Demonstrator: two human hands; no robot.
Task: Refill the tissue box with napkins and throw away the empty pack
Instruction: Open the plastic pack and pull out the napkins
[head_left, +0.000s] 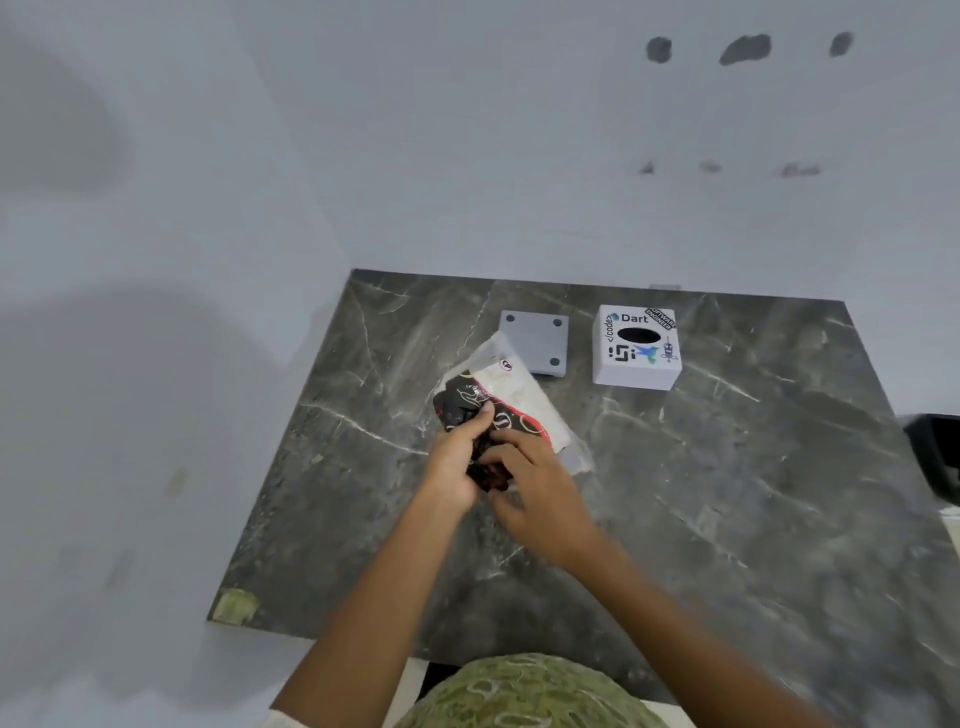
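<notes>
Head view: both hands (457, 462) cover the napkin pack's (511, 395) near end.

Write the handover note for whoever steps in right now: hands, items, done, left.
Left hand: gripping the near end of the napkin pack.
Right hand: on the same end, fingers pinching the wrapper; looks like it is being opened.
Pack lies on the table, napkins inside.
Tissue box stands upright beyond it, its grey base plate lying off to its left.
Done: base off.
Left: empty the pack into the box, close it, bin the wrapper.
</notes>
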